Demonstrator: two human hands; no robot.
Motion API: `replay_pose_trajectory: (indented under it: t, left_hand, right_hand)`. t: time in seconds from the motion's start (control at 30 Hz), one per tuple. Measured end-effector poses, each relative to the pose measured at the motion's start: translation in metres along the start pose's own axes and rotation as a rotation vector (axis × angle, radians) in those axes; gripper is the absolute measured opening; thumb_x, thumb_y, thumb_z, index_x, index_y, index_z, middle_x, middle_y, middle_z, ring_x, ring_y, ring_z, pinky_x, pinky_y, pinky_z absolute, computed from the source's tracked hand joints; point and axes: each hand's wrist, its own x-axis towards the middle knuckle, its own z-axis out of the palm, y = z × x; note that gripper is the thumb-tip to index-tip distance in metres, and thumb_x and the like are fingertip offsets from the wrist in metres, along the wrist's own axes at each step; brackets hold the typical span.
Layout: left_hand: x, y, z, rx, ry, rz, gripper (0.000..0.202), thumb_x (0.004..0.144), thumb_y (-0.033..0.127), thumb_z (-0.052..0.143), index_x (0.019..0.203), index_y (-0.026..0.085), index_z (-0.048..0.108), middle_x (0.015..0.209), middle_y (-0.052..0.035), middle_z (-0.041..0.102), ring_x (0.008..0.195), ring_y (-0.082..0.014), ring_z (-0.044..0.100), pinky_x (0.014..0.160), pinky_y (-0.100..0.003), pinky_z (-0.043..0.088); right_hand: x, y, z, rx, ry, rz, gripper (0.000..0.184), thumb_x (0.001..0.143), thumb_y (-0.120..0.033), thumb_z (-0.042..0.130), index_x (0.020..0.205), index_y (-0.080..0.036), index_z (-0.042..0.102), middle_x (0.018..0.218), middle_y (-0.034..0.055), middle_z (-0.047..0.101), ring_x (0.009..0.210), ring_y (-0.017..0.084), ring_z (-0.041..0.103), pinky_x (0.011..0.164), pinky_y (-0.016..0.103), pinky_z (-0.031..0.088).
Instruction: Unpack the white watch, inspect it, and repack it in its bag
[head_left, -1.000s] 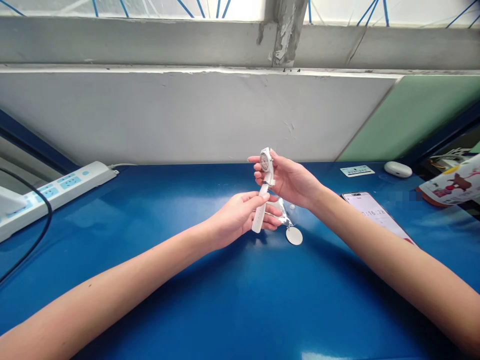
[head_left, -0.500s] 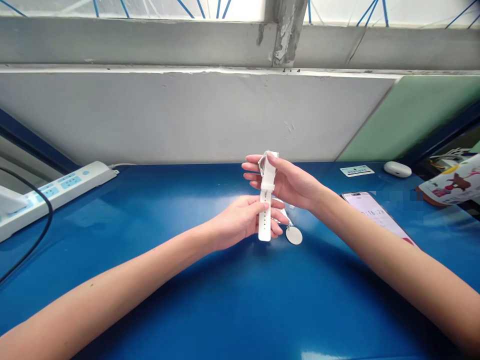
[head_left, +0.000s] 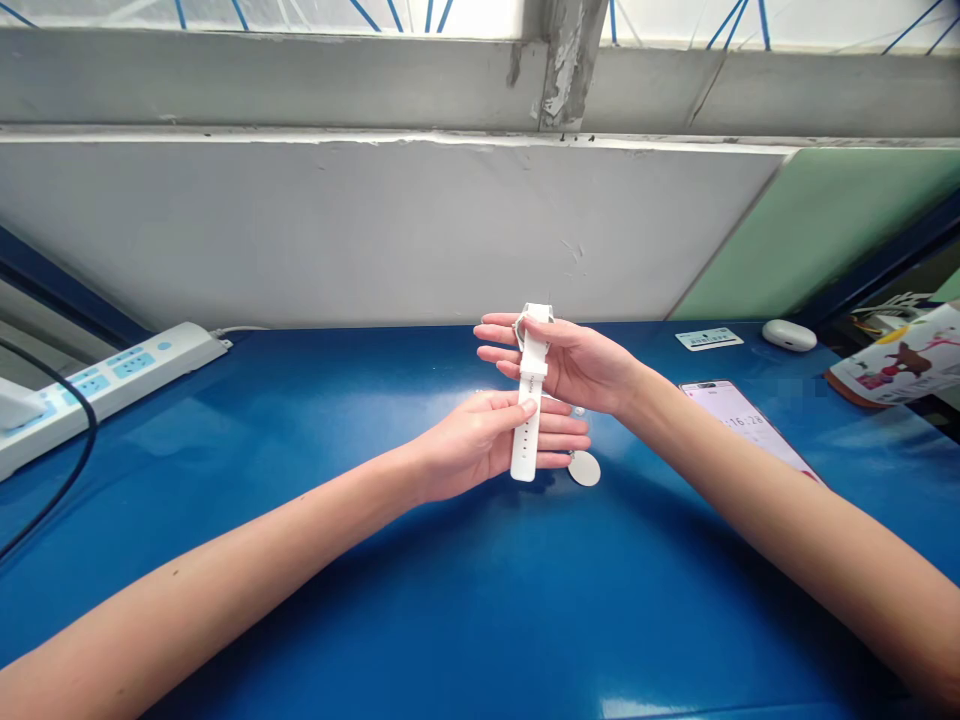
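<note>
A white wristwatch [head_left: 529, 395] hangs upright over the blue table [head_left: 420, 600], its strap showing and its face turned away from me. My right hand [head_left: 581, 362] grips the watch head at the top between thumb and fingers. My left hand [head_left: 491, 435] lies palm up under the lower strap, thumb pressed on the strap, fingers stretched out. A small white round disc [head_left: 583, 468] lies on the table just right of my left fingertips.
A phone [head_left: 739, 420] with a lit screen lies to the right, with a small card [head_left: 709, 338] and a white oval case [head_left: 789, 334] behind it. A printed packet [head_left: 896, 365] sits at the far right. A white power strip [head_left: 97, 385] with a black cable lies at the left.
The watch has been turned so its face points away and the strap back shows. My left fingers have stretched out under the strap. A clear wrapper seen earlier is now hidden.
</note>
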Motion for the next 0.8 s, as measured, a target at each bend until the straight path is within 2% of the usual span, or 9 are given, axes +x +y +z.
replay_pose_trajectory:
  t: [0.17,0.33,0.4,0.67,0.8]
  left_hand:
    - [0.0021,-0.0011,-0.0046,-0.004,-0.006,0.012,0.037,0.103,0.024,0.045,0.123,-0.001,0.063,0.133,-0.0284,0.059,0.120,-0.0360,0.062,0.103,-0.049,0.048]
    - [0.0036,-0.0019,-0.0088,0.009,-0.012,-0.014,0.037,0.102,0.025,0.047,0.123,-0.002,0.062,0.131,-0.0296,0.060,0.119,-0.0372,0.062,0.105,-0.051,0.045]
    - [0.0037,-0.0022,-0.0096,0.008,-0.012,-0.019,0.037,0.102,0.025,0.047,0.123,-0.002,0.062,0.131,-0.0298,0.060,0.119,-0.0368,0.063,0.104,-0.051,0.045]
    - [0.0035,-0.0008,-0.0099,0.030,0.019,-0.011,0.039,0.103,0.028,0.044,0.120,-0.001,0.064,0.130,-0.0285,0.061,0.119,-0.0363,0.063,0.105,-0.051,0.045]
    - [0.0033,0.0010,-0.0106,0.046,0.025,-0.015,0.040,0.104,0.029,0.043,0.119,-0.001,0.065,0.128,-0.0278,0.063,0.117,-0.0354,0.064,0.103,-0.049,0.047]
  right_hand:
    - [-0.0011,-0.0031,-0.0009,0.043,-0.030,0.019,0.037,0.102,-0.027,0.036,0.120,-0.009,0.063,0.121,0.0123,0.072,0.107,0.019,0.070,0.095,0.030,0.055]
    - [-0.0016,-0.0064,-0.0039,0.048,-0.119,0.046,0.059,0.102,-0.050,0.029,0.119,-0.006,0.064,0.124,0.0176,0.069,0.112,0.026,0.067,0.105,0.040,0.048]
    - [-0.0018,-0.0070,-0.0047,0.051,-0.143,0.053,0.064,0.101,-0.055,0.025,0.119,-0.007,0.064,0.125,0.0180,0.069,0.115,0.028,0.066,0.108,0.043,0.045]
    - [-0.0012,-0.0060,-0.0064,0.079,-0.107,0.055,0.073,0.099,-0.061,0.019,0.118,-0.006,0.063,0.127,0.0216,0.067,0.115,0.030,0.066,0.107,0.046,0.045]
    - [-0.0001,-0.0038,-0.0071,0.064,-0.100,0.043,0.066,0.100,-0.058,0.023,0.115,-0.009,0.064,0.127,0.0185,0.068,0.113,0.028,0.067,0.106,0.045,0.046]
